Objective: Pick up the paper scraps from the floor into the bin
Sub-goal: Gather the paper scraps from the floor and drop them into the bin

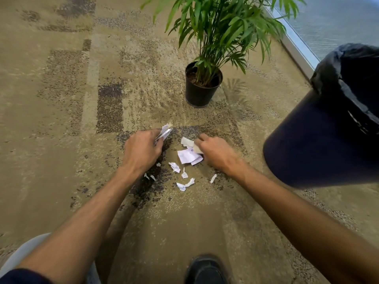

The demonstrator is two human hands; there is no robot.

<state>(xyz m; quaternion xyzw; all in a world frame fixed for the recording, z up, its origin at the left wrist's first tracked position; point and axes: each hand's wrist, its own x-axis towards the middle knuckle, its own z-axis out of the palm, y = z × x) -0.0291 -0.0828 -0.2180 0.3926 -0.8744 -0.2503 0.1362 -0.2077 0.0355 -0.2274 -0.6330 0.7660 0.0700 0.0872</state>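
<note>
Several white paper scraps (185, 176) lie on the tan carpet in the middle of the view. My left hand (141, 150) grips a bunch of gathered scraps (165, 131) that sticks out past its fingers. To the right, my right hand (215, 152) pinches a scrap (187, 142) just above a larger crumpled piece (188, 155) on the floor. The dark bin (320, 138) with a black liner stands at the right, an arm's width from my right hand.
A potted palm in a black pot (202, 89) stands behind the scraps. A wall base and glass run along the upper right corner (297, 50). My black shoe (206, 270) shows at the bottom edge, my knee at bottom left.
</note>
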